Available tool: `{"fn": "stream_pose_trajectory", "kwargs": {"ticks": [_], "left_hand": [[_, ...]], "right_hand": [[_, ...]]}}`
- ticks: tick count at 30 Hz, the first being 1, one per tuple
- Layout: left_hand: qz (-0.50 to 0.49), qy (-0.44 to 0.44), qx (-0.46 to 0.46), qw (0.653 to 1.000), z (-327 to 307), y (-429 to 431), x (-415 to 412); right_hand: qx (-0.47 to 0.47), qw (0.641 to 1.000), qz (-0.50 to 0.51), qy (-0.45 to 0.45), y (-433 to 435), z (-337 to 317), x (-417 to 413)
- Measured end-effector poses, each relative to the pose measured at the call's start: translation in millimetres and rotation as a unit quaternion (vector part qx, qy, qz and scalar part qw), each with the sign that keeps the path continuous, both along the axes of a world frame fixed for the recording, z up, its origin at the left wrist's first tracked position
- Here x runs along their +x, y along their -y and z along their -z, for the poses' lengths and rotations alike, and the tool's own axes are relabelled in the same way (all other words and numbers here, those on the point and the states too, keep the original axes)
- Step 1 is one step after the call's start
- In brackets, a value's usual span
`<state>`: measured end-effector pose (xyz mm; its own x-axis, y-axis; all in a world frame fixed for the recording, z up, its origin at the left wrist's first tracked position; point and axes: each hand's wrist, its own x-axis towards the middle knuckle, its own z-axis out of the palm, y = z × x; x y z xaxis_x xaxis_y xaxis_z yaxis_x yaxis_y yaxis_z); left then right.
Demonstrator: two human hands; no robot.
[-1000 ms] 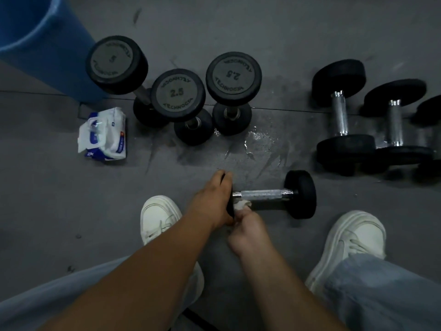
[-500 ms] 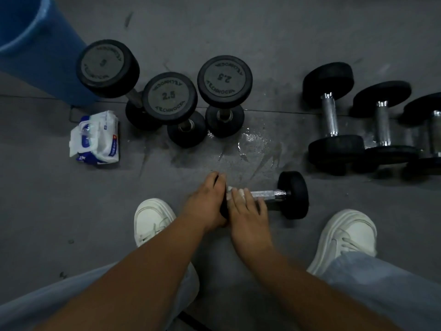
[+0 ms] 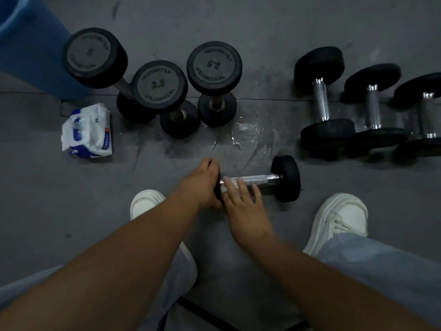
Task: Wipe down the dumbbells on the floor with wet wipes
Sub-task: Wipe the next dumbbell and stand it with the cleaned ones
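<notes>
Single head-worn wide-angle view. Faces forward and steeply down at the floor from close above. The lying dumbbell sits just above frame centre; white shoes flank it on the near side, upright dumbbells and a wipes pack lie beyond it, leftward

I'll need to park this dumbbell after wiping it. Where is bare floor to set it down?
Free: the floor between the wipes pack and the left shoe, and the gap between the upright dumbbells and the lying row, though it is wet there. Crowded: around both groups and the held dumbbell.
</notes>
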<state>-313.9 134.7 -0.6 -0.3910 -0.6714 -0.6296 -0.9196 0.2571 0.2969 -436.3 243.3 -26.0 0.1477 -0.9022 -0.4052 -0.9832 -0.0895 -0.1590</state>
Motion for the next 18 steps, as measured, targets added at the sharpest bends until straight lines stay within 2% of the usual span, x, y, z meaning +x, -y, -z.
{"fn": "stream_pose_trajectory", "kwargs": {"ticks": [6, 11, 13, 15, 18], "left_hand": [[0.003, 0.028, 0.026, 0.999, 1, 8, -2], [0.004, 0.031, 0.018, 0.999, 0, 8, -1], [0.007, 0.027, 0.019, 0.999, -2, 8, -2], [0.003, 0.020, 0.019, 1.000, -1, 7, -1], [-0.005, 0.010, 0.024, 1.000, 0, 6, -1]], "right_hand": [[0.008, 0.999, -0.032, -0.005, 10, -5, -6], [0.010, 1.000, 0.022, 0.005, 54, 5, 0], [-0.007, 0.997, 0.061, 0.045, 50, 3, 3], [-0.066, 0.985, 0.102, 0.126, 39, -2, 4], [-0.120, 0.933, 0.234, 0.245, 43, -14, -3]]}}
